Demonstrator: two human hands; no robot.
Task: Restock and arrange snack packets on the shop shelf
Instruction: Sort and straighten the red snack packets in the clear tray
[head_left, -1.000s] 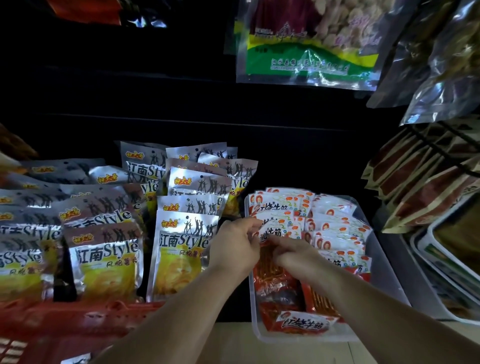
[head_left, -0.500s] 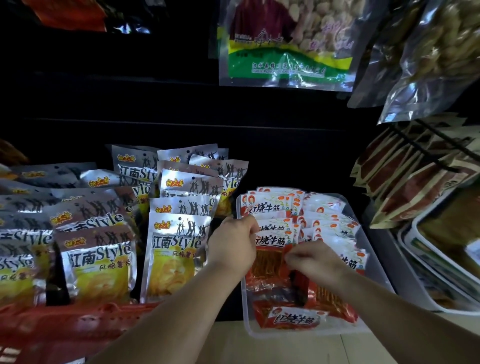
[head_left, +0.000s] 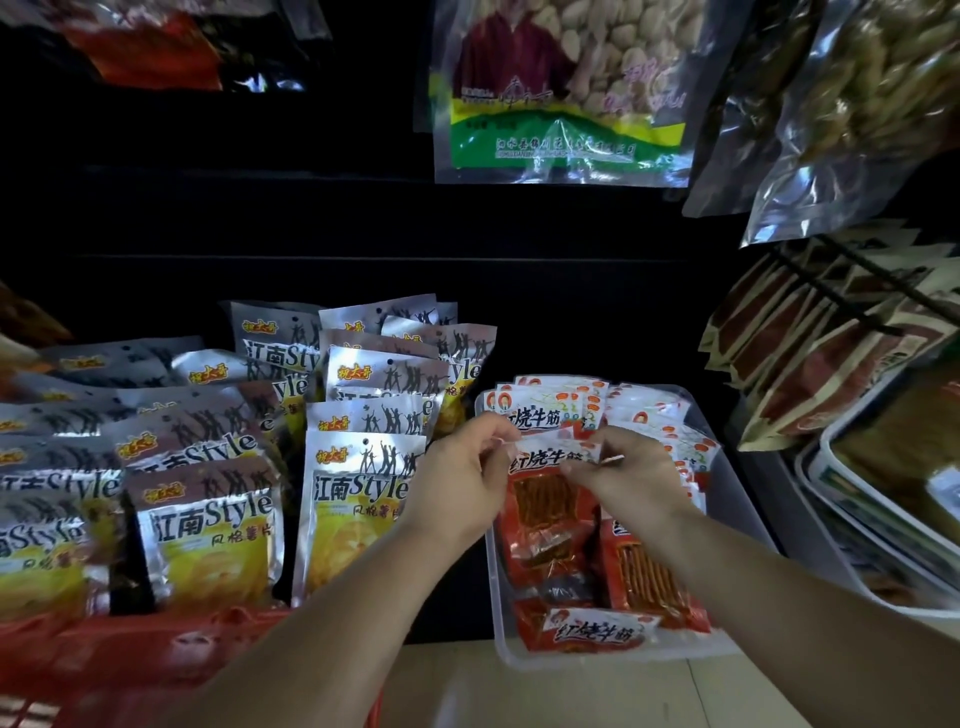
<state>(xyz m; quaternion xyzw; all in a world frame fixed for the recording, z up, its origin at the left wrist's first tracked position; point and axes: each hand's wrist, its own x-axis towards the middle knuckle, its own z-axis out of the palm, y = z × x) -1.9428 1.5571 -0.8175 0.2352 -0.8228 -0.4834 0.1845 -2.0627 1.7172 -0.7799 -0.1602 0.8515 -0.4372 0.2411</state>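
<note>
Low left of the grip, nearest: red basket (head_left: 156, 660). Right below the grip, flat packet (head_left: 597, 629) lies at the front rim of the clear tray (head_left: 571, 662). Both hands pinch the top edge of the held packet (head_left: 545, 499), left hand (head_left: 462, 483) at its left corner, right hand (head_left: 628, 478) at its right corner. It stands upright in the tray. Just behind the grip, red packet rows (head_left: 550, 405). Left of the grip, silver chip bags (head_left: 358, 514). Far above, hanging bag (head_left: 556, 104).

Right hand (head_left: 626, 480) now at packet (head_left: 545, 501) top
</note>
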